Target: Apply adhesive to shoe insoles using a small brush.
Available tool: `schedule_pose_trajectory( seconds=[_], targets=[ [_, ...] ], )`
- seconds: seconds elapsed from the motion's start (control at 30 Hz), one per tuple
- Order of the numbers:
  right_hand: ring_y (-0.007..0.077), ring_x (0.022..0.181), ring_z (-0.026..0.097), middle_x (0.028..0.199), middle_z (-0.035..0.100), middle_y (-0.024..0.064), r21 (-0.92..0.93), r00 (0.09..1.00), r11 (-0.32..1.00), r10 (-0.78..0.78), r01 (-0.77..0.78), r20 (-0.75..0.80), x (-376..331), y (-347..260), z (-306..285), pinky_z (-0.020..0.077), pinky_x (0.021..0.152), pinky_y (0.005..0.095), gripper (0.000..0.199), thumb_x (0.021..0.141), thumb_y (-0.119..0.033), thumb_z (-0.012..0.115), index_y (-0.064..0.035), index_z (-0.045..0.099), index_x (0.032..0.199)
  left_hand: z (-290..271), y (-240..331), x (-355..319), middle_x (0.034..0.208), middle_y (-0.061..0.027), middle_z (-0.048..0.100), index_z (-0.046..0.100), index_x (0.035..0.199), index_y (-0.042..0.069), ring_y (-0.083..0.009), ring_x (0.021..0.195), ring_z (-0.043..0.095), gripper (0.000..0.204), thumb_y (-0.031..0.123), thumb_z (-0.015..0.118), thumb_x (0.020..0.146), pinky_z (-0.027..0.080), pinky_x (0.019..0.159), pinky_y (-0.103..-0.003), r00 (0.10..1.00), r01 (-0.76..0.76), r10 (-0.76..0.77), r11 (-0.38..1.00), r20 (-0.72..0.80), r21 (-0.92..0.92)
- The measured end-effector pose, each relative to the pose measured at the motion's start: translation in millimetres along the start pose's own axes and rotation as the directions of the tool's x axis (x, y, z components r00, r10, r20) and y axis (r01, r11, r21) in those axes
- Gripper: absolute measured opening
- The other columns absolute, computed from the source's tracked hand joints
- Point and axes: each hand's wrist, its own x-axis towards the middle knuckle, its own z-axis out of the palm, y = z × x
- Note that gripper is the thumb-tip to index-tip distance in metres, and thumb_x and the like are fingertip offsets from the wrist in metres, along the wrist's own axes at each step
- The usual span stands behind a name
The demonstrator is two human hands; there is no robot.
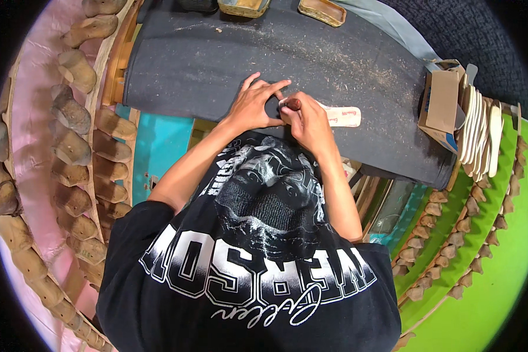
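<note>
Dark grey bench (pixel 217 64) strewn with pale shavings (pixel 384 75), with rows of foot-shaped forms (pixel 71 111) curving along the left.

The right hand (pixel 308 122) is closed around a reddish-brown handle (pixel 294 104); whatever lies below it is hidden by the fist. A white sole-shaped piece (pixel 344 117) with red print lies on the bench beneath that hand, its left part covered, its rounded right end bare. The left hand (pixel 253 107) has its fingers spread apart just beside; whether its tips touch the piece seems too hard to make out. Pale sole-shaped blanks (pixel 476 132) stand beside a cardboard box (pixel 442 101) at right; a yellowish tray (pixel 243 8) is cut off by the top edge.
</note>
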Motion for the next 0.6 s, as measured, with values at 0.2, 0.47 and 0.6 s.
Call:
schedule_pose_trajectory(
  seconds=[0.2, 0.47, 0.6],
  targets=[
    [0.036, 0.093, 0.07, 0.099, 0.071, 0.0161, 0.006, 0.997, 0.998, -0.064, 0.064, 0.035, 0, 11, -10, 0.0557, 0.082, 0.0424, 0.02, 0.088, 0.004, 0.069, -0.0004, 0.066, 0.107, 1, -3, -2, 0.11, 0.0047, 0.075, 0.054, 0.158, 0.024, -0.0223, 0.114, 0.068, 0.102, 0.04, 0.096, 0.067, 0.027, 0.13, -0.055, 1.0, -0.016, 0.016, 1.0, -0.02, -0.018],
    [0.0352, 0.092, 0.065, 0.095, 0.065, 0.0118, 0.0, 0.981, 0.986, -0.169, 0.17, 0.099, -4, 2, -12, 0.0541, 0.083, 0.0467, 0.022, 0.081, 0.007, 0.069, -0.0035, 0.064, 0.1, 1, -6, -3, 0.114, 0.0032, 0.075, 0.052, 0.159, 0.021, -0.0247, 0.115, 0.067, 0.108, 0.038, 0.098, 0.063, 0.026, 0.129, -0.057, 0.999, -0.043, 0.043, 0.999, 0.008, -0.031],
    [0.0363, 0.094, 0.066, 0.096, 0.065, 0.0131, -0.025, 0.978, 0.984, -0.172, 0.176, 0.118, -13, 4, -11, 0.0539, 0.083, 0.0472, 0.024, 0.081, 0.007, 0.068, -0.0033, 0.064, 0.102, 1, -3, -2, 0.114, 0.0029, 0.075, 0.053, 0.158, 0.021, -0.0245, 0.115, 0.067, 0.104, 0.036, 0.097, 0.065, 0.026, 0.129, -0.057, 0.999, -0.045, 0.045, 0.999, 0.009, -0.024]
  ],
)
